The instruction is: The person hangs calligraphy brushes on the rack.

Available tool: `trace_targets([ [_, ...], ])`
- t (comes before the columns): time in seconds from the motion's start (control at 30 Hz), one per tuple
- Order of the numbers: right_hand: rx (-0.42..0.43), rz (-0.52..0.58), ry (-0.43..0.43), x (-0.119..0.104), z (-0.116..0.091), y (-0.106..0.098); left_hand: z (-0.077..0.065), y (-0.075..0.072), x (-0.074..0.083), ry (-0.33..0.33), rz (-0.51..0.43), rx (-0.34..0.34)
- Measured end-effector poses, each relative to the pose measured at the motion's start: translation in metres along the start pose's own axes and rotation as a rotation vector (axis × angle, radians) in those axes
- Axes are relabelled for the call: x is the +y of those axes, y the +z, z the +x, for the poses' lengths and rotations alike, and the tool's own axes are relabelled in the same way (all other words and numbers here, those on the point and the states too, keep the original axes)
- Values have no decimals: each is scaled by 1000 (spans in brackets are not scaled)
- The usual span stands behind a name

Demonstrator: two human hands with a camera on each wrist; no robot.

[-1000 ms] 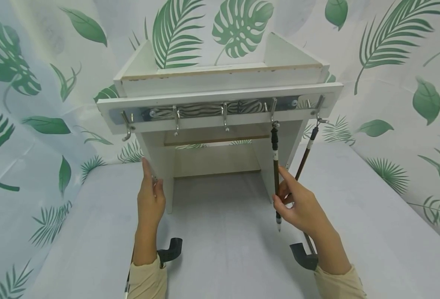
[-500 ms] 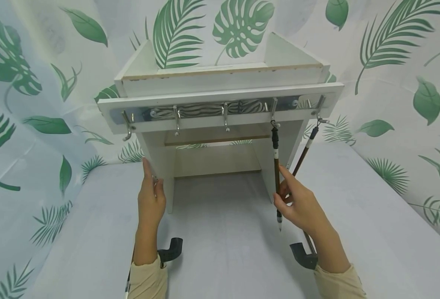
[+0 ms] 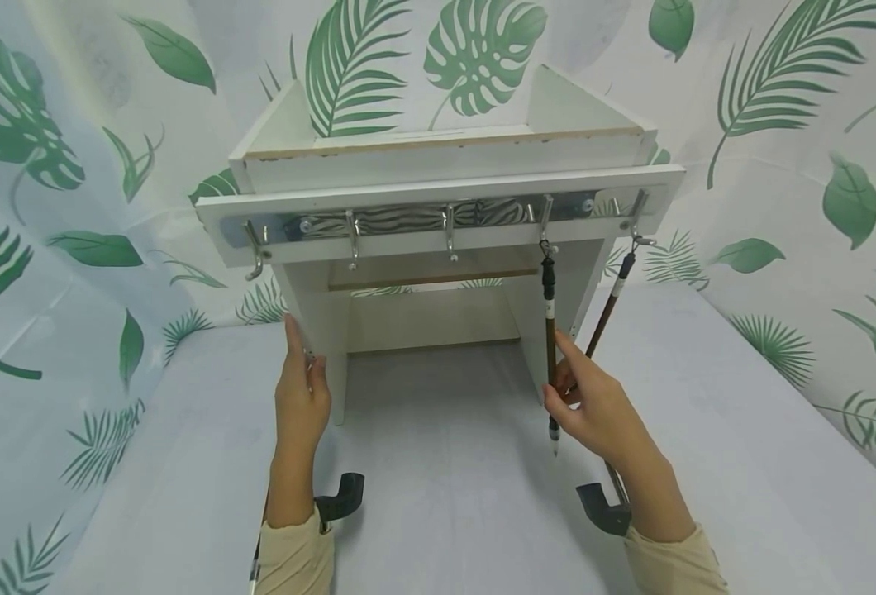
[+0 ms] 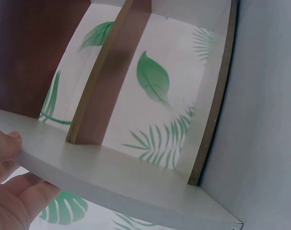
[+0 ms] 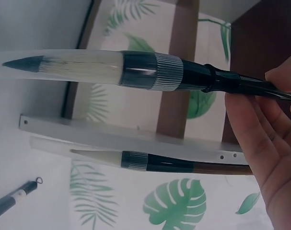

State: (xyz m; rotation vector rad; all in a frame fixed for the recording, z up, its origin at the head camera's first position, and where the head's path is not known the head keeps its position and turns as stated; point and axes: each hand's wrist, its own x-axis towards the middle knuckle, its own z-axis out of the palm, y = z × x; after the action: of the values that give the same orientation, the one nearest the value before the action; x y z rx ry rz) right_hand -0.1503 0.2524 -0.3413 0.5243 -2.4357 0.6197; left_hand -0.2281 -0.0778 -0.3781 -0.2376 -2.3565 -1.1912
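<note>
My right hand [image 3: 590,405] pinches a calligraphy brush [image 3: 549,310] between thumb and fingers. The brush hangs tip down, its cord loop over the second hook from the right. In the right wrist view, the dark-tipped pale bristles [image 5: 83,64] sit inside a clear sleeve. A second brush [image 3: 611,306] hangs from the rightmost hook, partly hidden behind the right hand. My left hand [image 3: 302,405] grips the edge of the white shelf unit's left side panel [image 4: 116,177], thumb on one face and fingers on the other.
A white hook rail [image 3: 408,235] runs across the front of the shelf unit [image 3: 438,173], with several metal hooks. Another brush [image 3: 254,562] lies by the left forearm on the pale tabletop [image 3: 438,496]. Leaf-printed cloth [image 3: 780,207] covers the walls behind.
The lower end of the brush in my right hand has shifted very slightly left and up. The left hand has held its place on the panel.
</note>
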Motion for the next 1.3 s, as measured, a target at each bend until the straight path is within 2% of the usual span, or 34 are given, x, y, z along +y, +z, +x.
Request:
trace_targets([
  [0.17,-35,13,10,-1,0,3,0,0,2,2,-1,0],
  [0.47,-128,104,81,-7,1,6,0,-1,2,-8,0,-8],
  [0.8,-152,140,130,-7,2,8,-1,-1,2,1,6,2],
  [1.07,-177,110,164,-6,2,10,-2,-1,0,1,4,9],
  [1.3,-231,58,189,-3,1,8,-2,0,1,3,1,9],
])
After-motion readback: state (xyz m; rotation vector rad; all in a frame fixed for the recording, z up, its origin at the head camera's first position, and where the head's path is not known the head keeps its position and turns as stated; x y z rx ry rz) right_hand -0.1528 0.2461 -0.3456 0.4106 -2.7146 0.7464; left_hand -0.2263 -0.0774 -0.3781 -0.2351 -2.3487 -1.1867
